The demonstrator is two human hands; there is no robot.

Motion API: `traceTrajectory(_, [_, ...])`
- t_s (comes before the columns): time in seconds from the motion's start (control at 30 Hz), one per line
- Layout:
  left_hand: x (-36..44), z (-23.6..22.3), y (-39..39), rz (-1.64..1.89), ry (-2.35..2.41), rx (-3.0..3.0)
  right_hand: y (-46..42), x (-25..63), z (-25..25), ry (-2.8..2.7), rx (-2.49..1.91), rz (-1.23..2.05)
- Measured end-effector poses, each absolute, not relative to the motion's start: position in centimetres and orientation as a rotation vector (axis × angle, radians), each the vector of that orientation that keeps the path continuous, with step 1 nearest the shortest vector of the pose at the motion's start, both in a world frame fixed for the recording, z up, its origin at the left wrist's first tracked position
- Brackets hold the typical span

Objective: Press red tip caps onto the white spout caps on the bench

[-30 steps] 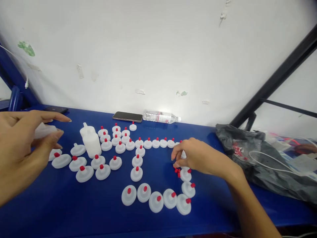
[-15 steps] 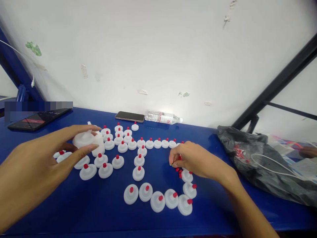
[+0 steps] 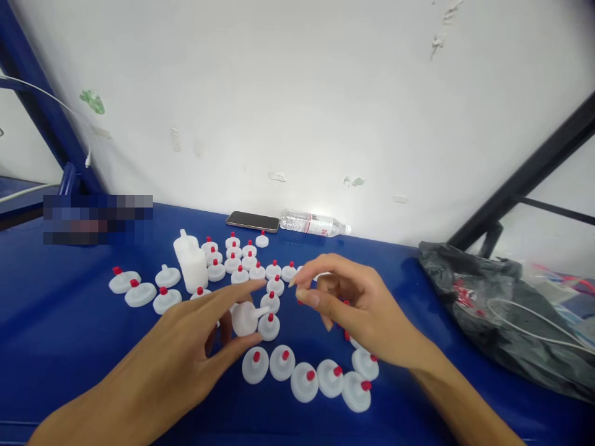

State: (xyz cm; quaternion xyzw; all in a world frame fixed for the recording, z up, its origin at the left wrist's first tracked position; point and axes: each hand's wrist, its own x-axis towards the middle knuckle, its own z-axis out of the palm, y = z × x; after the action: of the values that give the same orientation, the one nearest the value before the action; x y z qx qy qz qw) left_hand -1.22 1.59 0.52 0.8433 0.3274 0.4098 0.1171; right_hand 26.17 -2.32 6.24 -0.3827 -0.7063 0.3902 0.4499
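My left hand (image 3: pixel 199 341) grips a white nozzle cap (image 3: pixel 246 318) on its side, its bare spout pointing right. My right hand (image 3: pixel 344 303) hovers just right of it with thumb and forefinger pinched near the spout tip; what they pinch is too small to make out. Several white caps with red tips (image 3: pixel 307 379) lie in a curved row below both hands on the blue table (image 3: pixel 69 347). More red-tipped caps (image 3: pixel 232 260) stand in rows behind. A small heap of loose red tips (image 3: pixel 346 334) peeks out under my right hand.
A white plastic bottle (image 3: pixel 191 263) stands at the left among caps. A phone (image 3: pixel 252 221) and a lying water bottle (image 3: pixel 313 224) rest against the white wall. A black plastic bag (image 3: pixel 488 310) with a white cable fills the right side.
My left hand carried the white cap from the far left to the middle. My right hand lifted off the heap of red tips and came up to meet it.
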Motion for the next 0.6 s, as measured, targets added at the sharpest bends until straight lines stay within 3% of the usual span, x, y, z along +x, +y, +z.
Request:
traceTrajectory(0.2, [-0.5,0.8,0.6,1.172,0.796,2.503,-2.4,24.7,4.7,-1.681,-0.81,1.135])
traceTrajectory(0.6, [-0.1,1.4,0.0,1.235,0.776,2.601,-2.2,24.3,4.4,-1.758,-0.786,0.969])
